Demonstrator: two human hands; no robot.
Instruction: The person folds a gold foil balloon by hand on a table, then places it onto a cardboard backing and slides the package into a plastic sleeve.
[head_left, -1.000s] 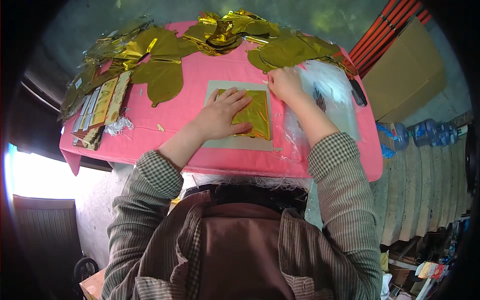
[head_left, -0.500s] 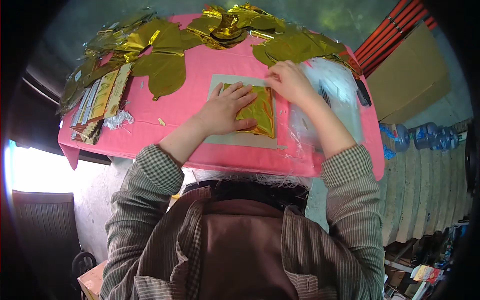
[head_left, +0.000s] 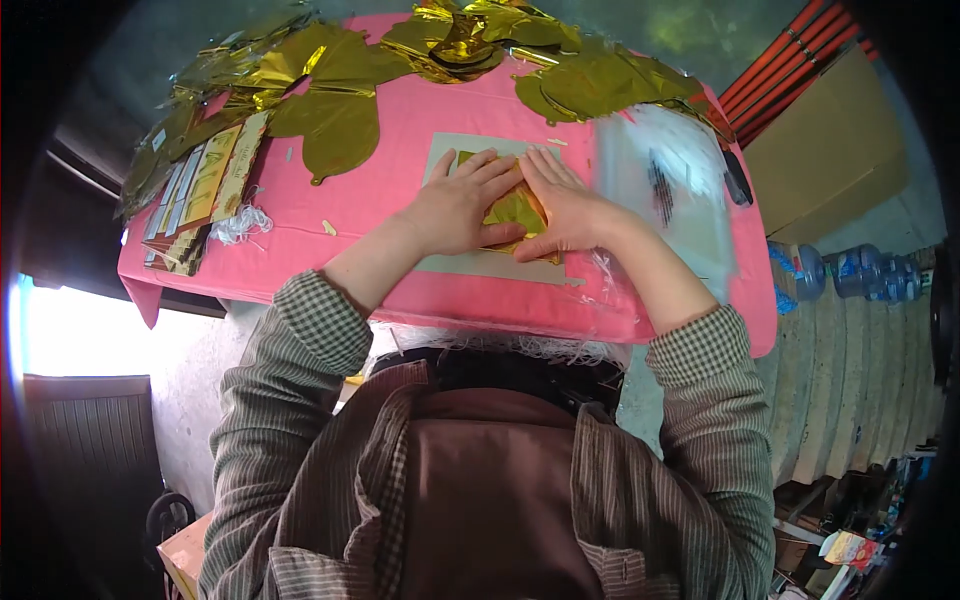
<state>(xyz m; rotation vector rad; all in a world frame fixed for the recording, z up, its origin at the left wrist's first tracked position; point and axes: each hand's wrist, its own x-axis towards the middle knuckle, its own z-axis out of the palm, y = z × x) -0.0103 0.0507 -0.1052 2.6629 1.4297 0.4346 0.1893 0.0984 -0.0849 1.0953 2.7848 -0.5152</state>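
Observation:
A folded gold foil balloon lies on a grey board in the middle of the pink-covered table. My left hand rests flat on the balloon's left part with its fingers stretched out. On the right part lies my right hand, also flat, its fingertips close to those of the left. Both palms cover much of the foil, so only a strip between them and some edges show.
Flat gold foil balloons line the table's far side. Printed cards and white string lie at the left. Clear plastic bags and a black object are at the right. A cardboard sheet stands beyond.
My right hand has come down from the board's upper right corner and now lies flat on the balloon. The left hand stays on it. The whole view has shifted slightly.

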